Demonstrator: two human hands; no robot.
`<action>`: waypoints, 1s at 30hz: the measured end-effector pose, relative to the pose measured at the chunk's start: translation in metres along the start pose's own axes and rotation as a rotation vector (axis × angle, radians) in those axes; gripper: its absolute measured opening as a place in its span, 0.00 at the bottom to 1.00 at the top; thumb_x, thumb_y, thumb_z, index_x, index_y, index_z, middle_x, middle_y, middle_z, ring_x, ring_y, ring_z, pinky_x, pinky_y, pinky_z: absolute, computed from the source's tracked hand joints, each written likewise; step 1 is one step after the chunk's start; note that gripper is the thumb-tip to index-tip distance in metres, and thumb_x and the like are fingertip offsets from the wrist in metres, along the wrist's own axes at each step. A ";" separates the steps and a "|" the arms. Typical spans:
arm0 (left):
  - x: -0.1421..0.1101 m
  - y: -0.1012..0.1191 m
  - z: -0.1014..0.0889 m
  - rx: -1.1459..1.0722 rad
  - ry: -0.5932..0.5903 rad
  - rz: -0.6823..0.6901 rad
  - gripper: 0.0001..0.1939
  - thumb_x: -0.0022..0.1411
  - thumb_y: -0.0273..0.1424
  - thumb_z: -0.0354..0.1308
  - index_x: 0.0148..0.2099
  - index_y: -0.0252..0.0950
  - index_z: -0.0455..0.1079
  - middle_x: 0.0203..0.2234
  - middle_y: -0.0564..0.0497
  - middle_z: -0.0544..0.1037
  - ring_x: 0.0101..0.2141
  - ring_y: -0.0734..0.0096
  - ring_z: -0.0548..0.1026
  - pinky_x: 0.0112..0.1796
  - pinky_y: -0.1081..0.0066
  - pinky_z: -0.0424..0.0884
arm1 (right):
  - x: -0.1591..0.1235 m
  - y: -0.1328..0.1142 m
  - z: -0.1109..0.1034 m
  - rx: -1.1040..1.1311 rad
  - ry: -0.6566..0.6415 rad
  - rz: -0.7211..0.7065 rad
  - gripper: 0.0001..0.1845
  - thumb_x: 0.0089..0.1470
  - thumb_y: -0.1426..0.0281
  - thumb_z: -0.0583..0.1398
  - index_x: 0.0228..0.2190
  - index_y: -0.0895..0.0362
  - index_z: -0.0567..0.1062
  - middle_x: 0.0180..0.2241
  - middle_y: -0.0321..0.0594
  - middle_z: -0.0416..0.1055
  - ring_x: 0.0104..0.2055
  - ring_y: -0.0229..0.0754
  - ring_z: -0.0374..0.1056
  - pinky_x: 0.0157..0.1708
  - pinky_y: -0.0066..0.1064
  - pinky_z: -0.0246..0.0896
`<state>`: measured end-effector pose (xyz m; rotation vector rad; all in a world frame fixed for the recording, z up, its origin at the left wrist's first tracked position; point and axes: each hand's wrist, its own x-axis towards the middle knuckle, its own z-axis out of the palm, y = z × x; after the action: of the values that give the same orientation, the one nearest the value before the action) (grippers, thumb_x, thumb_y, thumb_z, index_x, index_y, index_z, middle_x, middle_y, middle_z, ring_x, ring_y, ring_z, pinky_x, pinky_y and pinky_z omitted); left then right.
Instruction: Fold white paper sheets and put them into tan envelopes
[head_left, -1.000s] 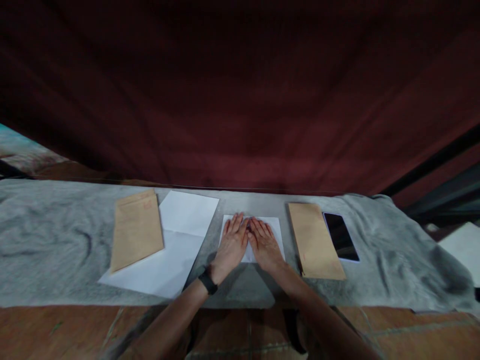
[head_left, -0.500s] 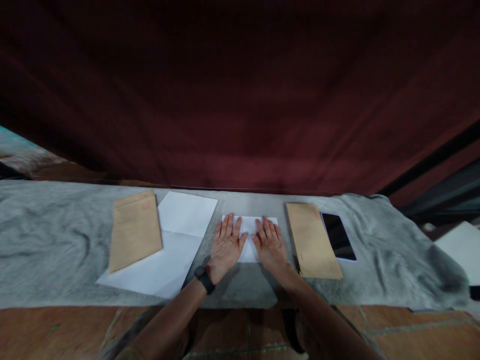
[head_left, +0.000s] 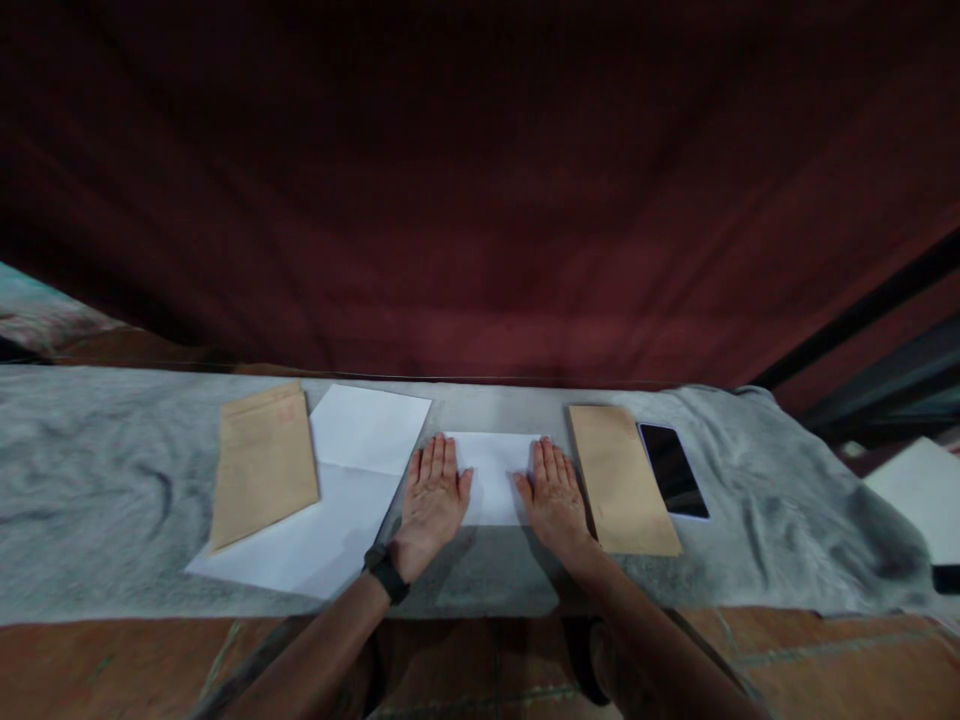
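A folded white sheet of paper (head_left: pixel 493 478) lies flat in front of me on the grey cloth. My left hand (head_left: pixel 433 495) rests palm down over its left edge, fingers stretched out and the thumb pointing inward. Over the right edge lies my right hand (head_left: pixel 553 495), flat as well, with its fingers extended. Between the two thumbs the middle of the paper is visible; its side edges are partly hidden under my palms. A dark watch (head_left: pixel 386 573) is on my left wrist.
To the left, a brown envelope (head_left: pixel 264 465) overlaps a creased white sheet (head_left: pixel 367 430). Another brown envelope (head_left: pixel 624 480) lies right of my right hand, beside a phone (head_left: pixel 673 470). The grey cloth (head_left: pixel 97 490) is wrinkled at both ends. A dark red curtain (head_left: pixel 480 250) hangs behind.
My hands have slid apart across the folded paper, the left one toward the left edge and the right one toward the right edge. More of the paper's middle shows.
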<state>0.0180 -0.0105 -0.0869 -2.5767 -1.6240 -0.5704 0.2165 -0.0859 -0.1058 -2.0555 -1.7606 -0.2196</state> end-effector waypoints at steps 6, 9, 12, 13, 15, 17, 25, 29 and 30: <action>-0.006 0.029 -0.009 -0.066 -0.073 0.262 0.29 0.75 0.36 0.41 0.72 0.27 0.53 0.70 0.38 0.58 0.70 0.56 0.53 0.67 0.51 0.55 | 0.000 -0.002 0.000 -0.022 0.009 0.010 0.35 0.71 0.57 0.46 0.68 0.68 0.56 0.69 0.61 0.55 0.70 0.58 0.53 0.66 0.51 0.50; -0.012 0.041 -0.010 -0.088 -0.125 0.374 0.28 0.75 0.37 0.42 0.72 0.31 0.54 0.70 0.41 0.59 0.70 0.58 0.54 0.67 0.52 0.54 | -0.001 -0.001 0.000 -0.038 -0.002 0.005 0.34 0.71 0.58 0.45 0.68 0.69 0.57 0.68 0.61 0.55 0.70 0.58 0.53 0.66 0.52 0.50; -0.015 0.041 -0.011 -0.077 -0.141 0.369 0.28 0.76 0.38 0.42 0.72 0.31 0.54 0.69 0.40 0.61 0.69 0.59 0.55 0.67 0.51 0.54 | 0.000 0.002 -0.001 -0.056 -0.022 0.000 0.35 0.71 0.58 0.45 0.67 0.70 0.58 0.68 0.63 0.55 0.70 0.59 0.53 0.66 0.52 0.51; -0.015 0.039 -0.012 -0.070 -0.142 0.360 0.28 0.76 0.38 0.42 0.72 0.31 0.53 0.69 0.40 0.61 0.69 0.59 0.56 0.67 0.51 0.54 | 0.000 0.002 -0.001 -0.059 -0.024 0.005 0.35 0.71 0.58 0.45 0.67 0.71 0.59 0.68 0.63 0.55 0.70 0.59 0.54 0.66 0.52 0.51; -0.015 0.036 -0.012 -0.060 -0.140 0.347 0.28 0.76 0.37 0.42 0.72 0.30 0.53 0.69 0.39 0.60 0.69 0.59 0.55 0.67 0.51 0.54 | 0.002 0.002 -0.003 -0.058 -0.023 0.021 0.34 0.71 0.59 0.45 0.66 0.72 0.60 0.67 0.65 0.56 0.70 0.60 0.54 0.67 0.53 0.50; -0.016 0.034 -0.012 -0.057 -0.133 0.343 0.28 0.75 0.36 0.42 0.72 0.30 0.54 0.69 0.40 0.61 0.70 0.59 0.55 0.68 0.51 0.53 | 0.004 -0.003 -0.004 -0.037 -0.035 0.020 0.34 0.71 0.60 0.44 0.66 0.73 0.60 0.67 0.64 0.56 0.70 0.58 0.53 0.68 0.53 0.48; -0.014 0.036 -0.011 -0.019 -0.165 0.354 0.26 0.73 0.28 0.40 0.69 0.27 0.60 0.67 0.39 0.63 0.68 0.58 0.58 0.67 0.52 0.55 | 0.012 -0.033 -0.009 0.137 -0.245 -0.184 0.30 0.72 0.63 0.42 0.67 0.64 0.61 0.70 0.50 0.54 0.73 0.47 0.47 0.72 0.46 0.41; -0.016 0.035 -0.012 -0.021 -0.172 0.371 0.25 0.72 0.29 0.43 0.67 0.26 0.63 0.65 0.38 0.66 0.68 0.56 0.60 0.67 0.52 0.55 | 0.022 -0.032 -0.008 0.137 -0.274 -0.159 0.29 0.73 0.64 0.41 0.66 0.61 0.63 0.70 0.46 0.54 0.73 0.48 0.47 0.71 0.46 0.40; -0.017 0.036 -0.013 -0.028 -0.172 0.376 0.25 0.72 0.29 0.44 0.67 0.26 0.63 0.65 0.37 0.67 0.67 0.55 0.61 0.67 0.52 0.56 | 0.025 -0.031 -0.008 0.132 -0.277 -0.159 0.28 0.73 0.64 0.41 0.66 0.61 0.62 0.70 0.45 0.54 0.73 0.48 0.47 0.71 0.47 0.40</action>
<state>0.0393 -0.0446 -0.0752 -2.9149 -1.1212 -0.3534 0.1922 -0.0631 -0.0823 -1.9267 -2.0457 0.1395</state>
